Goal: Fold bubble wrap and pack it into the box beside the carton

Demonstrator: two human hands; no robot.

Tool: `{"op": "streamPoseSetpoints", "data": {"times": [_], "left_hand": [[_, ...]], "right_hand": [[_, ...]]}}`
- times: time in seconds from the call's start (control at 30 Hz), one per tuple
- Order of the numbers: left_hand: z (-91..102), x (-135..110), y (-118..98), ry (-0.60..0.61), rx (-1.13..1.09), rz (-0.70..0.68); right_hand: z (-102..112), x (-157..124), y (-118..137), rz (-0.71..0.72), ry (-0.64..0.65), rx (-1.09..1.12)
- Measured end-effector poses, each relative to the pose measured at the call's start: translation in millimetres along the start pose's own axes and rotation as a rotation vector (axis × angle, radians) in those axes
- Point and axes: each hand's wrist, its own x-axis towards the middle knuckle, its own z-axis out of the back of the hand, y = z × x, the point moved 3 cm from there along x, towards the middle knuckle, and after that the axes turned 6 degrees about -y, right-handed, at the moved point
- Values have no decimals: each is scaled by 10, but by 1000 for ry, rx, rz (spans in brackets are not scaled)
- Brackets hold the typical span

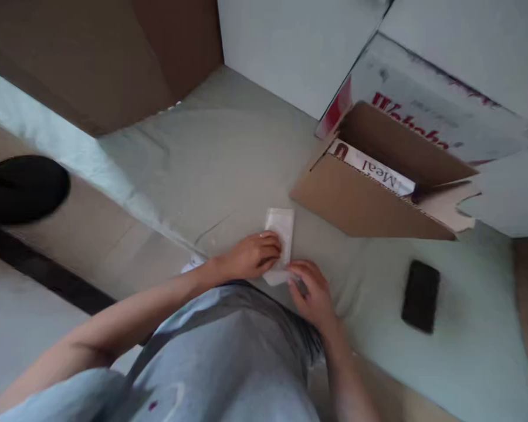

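Note:
A flat whitish packet (284, 225), perhaps folded paper or a thin plastic sleeve, lies on the pale green cloth in front of my body. Over its left side my left hand (256, 253) is closed, with the fingers curled onto the surface. My right hand (311, 291) pinches the packet's lower right edge between thumb and fingers. The near end looks folded or flared out below the fingers. Blur hides what the packet is made of, and my left fingers cover part of it.
An open cardboard box (369, 199) holding a white carton marked "Meal" (381, 173) stands to the right. Behind it is a white printed box (422, 99). A black phone (421, 296) lies at right. A large brown box (92, 58) stands at the far left, a black round object (26, 187) below.

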Motion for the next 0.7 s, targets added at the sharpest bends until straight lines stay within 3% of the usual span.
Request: {"op": "streamPoseSetpoints", "data": {"times": [0.23,0.33,0.43,0.53,0.63,0.7], "left_hand": [[60,-27,42,-156,-222,141],[61,-47,59,-182,-189,135],[28,-45,63,-221,-133,141],[-4,-35,77,-261,-123,180],[-19,-15,111,-278,-124,217],[-12,7,139,-287,-130,241]], "right_hand": [[-97,167,-206,-182,-169,-117],[-177,194,-187,-228,-218,-154],[-171,218,-139,-199,-262,-166],[-75,194,-68,-51,-325,-164],[-74,129,-35,102,-190,-232],[-133,97,-58,132,-69,-300]]}}
